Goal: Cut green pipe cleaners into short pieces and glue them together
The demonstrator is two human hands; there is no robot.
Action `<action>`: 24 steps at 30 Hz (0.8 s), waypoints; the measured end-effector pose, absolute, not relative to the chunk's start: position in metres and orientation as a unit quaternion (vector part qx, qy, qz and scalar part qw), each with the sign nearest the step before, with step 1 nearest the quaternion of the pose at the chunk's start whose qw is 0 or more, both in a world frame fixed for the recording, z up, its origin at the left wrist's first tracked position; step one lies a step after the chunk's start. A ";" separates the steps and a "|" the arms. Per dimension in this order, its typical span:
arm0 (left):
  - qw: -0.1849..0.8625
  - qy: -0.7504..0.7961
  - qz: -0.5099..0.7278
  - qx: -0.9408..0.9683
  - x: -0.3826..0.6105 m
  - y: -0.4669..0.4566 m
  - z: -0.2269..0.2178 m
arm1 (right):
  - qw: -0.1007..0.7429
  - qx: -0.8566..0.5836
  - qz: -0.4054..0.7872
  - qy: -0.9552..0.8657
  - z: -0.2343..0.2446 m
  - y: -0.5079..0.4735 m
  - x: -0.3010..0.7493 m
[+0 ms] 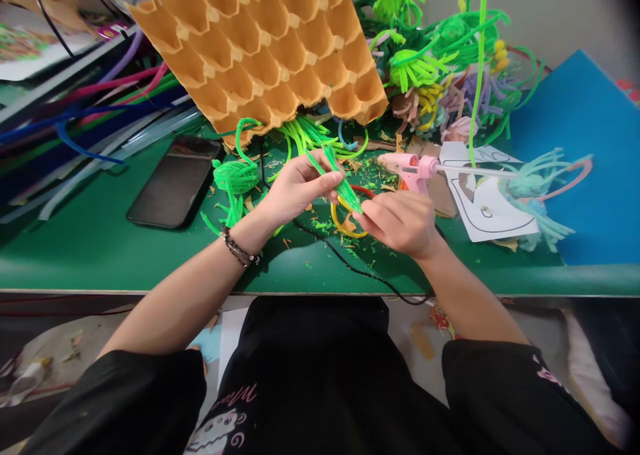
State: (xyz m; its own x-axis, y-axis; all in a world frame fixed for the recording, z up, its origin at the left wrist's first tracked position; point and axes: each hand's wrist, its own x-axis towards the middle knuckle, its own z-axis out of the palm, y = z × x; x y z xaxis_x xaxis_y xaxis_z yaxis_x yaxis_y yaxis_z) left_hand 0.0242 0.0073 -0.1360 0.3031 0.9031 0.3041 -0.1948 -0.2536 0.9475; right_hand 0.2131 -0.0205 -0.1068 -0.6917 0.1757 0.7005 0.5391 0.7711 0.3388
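Note:
Between my hands, above the table, is a small bundle of bright green pipe cleaners (345,189). My left hand (305,187) pinches it near its upper end between thumb and fingers. At the lower end, the curled fingers of my right hand (399,220) close on the tip. Just beyond my right hand lies a pink glue gun (411,168) with a clear glue stick in its back. A green pipe cleaner piece with a wound round head (235,176) lies to the left of my left hand. Under the bundle sits a yellow ring (345,227), partly covered.
A cardboard egg tray (280,48) leans at the back. A phone (175,183) lies at left beside long pipe cleaners (100,115). Finished-looking tufts (420,68) pile at back right. A paper template (487,205), blue board (595,168) and black cable (345,260) occupy the green table (125,261).

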 end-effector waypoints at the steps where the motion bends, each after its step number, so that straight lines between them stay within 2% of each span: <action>1: 0.532 0.295 0.511 0.607 0.024 0.007 -0.136 | 0.333 -0.202 -0.273 -0.880 -0.106 -0.021 0.213; 18: 0.539 0.284 0.508 0.608 0.023 0.009 -0.136 | 0.365 -0.203 -0.224 -0.881 -0.113 -0.020 0.219; 24: 0.531 0.296 0.515 0.604 0.024 0.008 -0.134 | 0.418 -0.218 -0.157 -0.868 -0.116 -0.021 0.218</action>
State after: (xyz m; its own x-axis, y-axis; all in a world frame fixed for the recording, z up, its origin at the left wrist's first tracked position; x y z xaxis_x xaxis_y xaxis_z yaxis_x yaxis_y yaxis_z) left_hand 0.0236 0.0077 -0.1337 0.2942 0.9046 0.3084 -0.1887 -0.2613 0.9466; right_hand 0.2180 -0.0212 -0.1165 -0.5563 0.2471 0.7934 0.5087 0.8562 0.0900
